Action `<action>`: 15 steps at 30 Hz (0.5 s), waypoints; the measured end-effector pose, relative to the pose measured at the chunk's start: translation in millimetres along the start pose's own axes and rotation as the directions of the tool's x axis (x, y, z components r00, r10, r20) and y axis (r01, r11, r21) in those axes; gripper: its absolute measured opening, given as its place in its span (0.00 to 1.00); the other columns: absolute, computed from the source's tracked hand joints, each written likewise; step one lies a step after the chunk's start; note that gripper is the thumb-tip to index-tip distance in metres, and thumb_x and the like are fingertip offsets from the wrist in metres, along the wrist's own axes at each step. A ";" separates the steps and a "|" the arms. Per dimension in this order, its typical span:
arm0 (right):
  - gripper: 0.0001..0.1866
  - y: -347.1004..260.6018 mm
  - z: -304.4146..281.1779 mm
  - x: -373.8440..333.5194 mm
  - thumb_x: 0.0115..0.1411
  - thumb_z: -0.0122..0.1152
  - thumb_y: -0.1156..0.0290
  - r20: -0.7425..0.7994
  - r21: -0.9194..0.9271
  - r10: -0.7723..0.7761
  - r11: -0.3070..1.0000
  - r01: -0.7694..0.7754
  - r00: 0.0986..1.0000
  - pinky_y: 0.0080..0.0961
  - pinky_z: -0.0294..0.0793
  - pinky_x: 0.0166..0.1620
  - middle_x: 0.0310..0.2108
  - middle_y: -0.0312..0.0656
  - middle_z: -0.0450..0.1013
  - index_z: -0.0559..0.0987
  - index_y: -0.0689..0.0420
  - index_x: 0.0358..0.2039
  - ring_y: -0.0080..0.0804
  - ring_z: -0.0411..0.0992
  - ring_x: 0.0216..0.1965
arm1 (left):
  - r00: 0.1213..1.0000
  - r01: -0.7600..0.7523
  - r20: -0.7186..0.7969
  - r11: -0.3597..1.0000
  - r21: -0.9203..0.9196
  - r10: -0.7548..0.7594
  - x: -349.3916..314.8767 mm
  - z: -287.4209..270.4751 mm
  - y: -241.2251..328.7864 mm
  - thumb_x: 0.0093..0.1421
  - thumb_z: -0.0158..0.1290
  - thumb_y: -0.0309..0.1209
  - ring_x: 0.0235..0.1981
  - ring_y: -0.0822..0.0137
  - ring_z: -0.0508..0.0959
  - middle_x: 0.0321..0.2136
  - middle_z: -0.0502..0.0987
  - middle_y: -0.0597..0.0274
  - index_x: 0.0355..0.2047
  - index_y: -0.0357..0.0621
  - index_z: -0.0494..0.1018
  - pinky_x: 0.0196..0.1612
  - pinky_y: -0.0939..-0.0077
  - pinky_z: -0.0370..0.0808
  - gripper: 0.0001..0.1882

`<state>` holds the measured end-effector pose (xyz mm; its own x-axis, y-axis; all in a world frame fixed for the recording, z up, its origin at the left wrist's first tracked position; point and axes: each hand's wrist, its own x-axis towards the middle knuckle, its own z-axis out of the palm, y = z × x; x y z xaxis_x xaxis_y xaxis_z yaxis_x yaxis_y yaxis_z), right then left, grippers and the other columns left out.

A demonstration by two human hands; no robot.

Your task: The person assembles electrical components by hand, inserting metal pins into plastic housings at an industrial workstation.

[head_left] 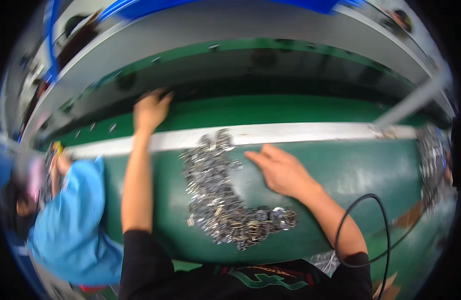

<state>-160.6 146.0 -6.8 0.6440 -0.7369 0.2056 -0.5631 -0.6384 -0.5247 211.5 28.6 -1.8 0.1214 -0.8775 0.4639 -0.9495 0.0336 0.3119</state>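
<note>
My left hand (151,111) reaches past a white rail (260,133) and hangs over the green conveyor belt (220,107). Its thumb stands off from the fingers, but motion smears the fingertips, and whether they hold anything is unclear. Over the green work surface, my right hand (285,172) has its thumb and forefinger stretched out and apart, with nothing seen between them. Just left of it lies a curved heap of small shiny metal parts (210,180), which spreads toward my body at its near end. The parts are too blurred to name.
Several loose parts (112,128) ride on the belt. A co-worker in a blue sleeve (73,215) sits close on my left. A black cable (388,225) loops beside my right arm. More metal parts (433,160) are heaped at the far right, near a slanted grey post (413,102).
</note>
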 end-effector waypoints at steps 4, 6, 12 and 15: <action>0.15 19.5 2.5 -20.6 0.56 0.53 0.80 -0.089 0.148 0.018 0.989 -0.005 0.996 0.34 0.72 0.47 0.37 0.45 0.69 0.81 0.59 0.42 0.43 0.71 0.42 | 0.949 -0.036 0.314 0.979 0.200 -0.030 -32.7 -7.9 -86.6 0.60 0.55 0.40 0.54 0.45 0.73 0.50 0.76 0.44 0.51 0.41 0.77 0.59 0.57 0.67 0.22; 0.13 11.6 -5.8 -12.5 0.56 0.52 0.80 -0.070 0.260 0.092 0.963 -0.070 0.993 0.34 0.72 0.50 0.40 0.46 0.70 0.80 0.60 0.40 0.44 0.72 0.45 | 0.974 -0.021 0.228 0.984 0.175 -0.020 -47.7 -10.3 -119.6 0.59 0.56 0.29 0.52 0.47 0.74 0.47 0.78 0.47 0.47 0.40 0.77 0.57 0.59 0.69 0.15; 0.05 9.7 -20.8 -24.9 0.57 0.60 0.73 -0.090 0.339 0.128 0.936 -0.090 0.988 0.38 0.75 0.41 0.33 0.39 0.74 0.79 0.57 0.34 0.42 0.75 0.37 | 0.950 0.311 0.182 0.823 -0.476 -0.254 -42.4 4.5 -52.6 0.61 0.57 0.26 0.35 0.70 0.78 0.38 0.77 0.59 0.47 0.36 0.75 0.41 0.78 0.74 0.14; 0.05 -1.8 -24.7 -19.6 0.57 0.63 0.71 -0.200 0.339 0.069 0.941 0.002 0.977 0.36 0.75 0.40 0.33 0.38 0.74 0.79 0.56 0.33 0.40 0.76 0.37 | 0.982 0.180 0.172 0.688 -0.703 -0.081 -49.4 -21.3 32.8 0.60 0.58 0.23 0.31 0.78 0.75 0.35 0.76 0.64 0.50 0.33 0.73 0.33 0.85 0.73 0.17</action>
<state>-185.0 156.1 10.6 0.4870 -0.8089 0.3294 -0.3529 -0.5272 -0.7730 180.6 83.2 3.2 0.1463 -0.9465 0.2875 -0.4278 0.2015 0.8811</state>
